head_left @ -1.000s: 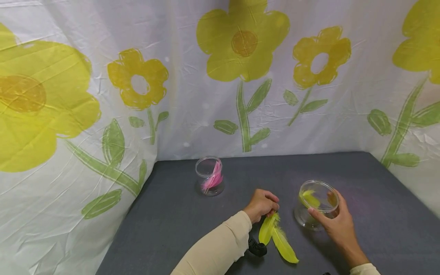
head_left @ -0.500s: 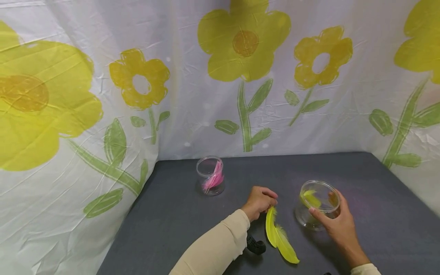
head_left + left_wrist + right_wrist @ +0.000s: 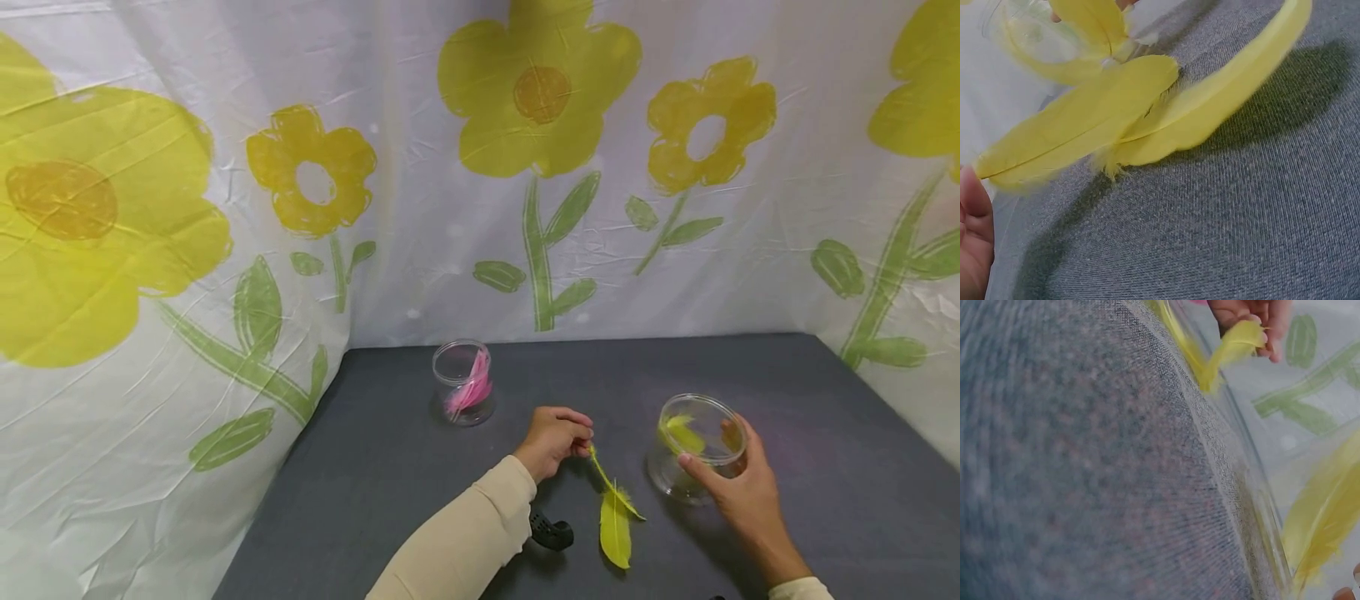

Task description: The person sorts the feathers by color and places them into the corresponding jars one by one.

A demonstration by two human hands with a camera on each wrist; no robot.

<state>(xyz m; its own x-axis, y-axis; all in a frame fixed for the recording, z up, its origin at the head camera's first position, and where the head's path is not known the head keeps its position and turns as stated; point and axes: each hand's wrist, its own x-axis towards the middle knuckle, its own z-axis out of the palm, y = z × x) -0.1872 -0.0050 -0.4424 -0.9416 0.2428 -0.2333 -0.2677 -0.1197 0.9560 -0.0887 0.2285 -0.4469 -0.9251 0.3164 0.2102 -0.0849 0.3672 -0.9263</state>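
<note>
The left hand (image 3: 553, 437) is curling its fingers, pinching a yellow feather (image 3: 613, 512) by its quill end. The right hand (image 3: 738, 492) is wrapping around the clear jar (image 3: 693, 450), gripping its side.

I count two clear jars (image 3: 464, 383) on my table, three yellow feathers (image 3: 615, 533), one inside the jar under my right hand (image 3: 738, 492), and at least one pink feather (image 3: 468, 390) in the other.

My left hand (image 3: 974, 237) is cut off at the left wrist view's corner, only a fingertip showing beside the yellow feathers (image 3: 1116, 119). The clear jar (image 3: 1235, 456) is a blur, and its rim runs off the bottom edge.
</note>
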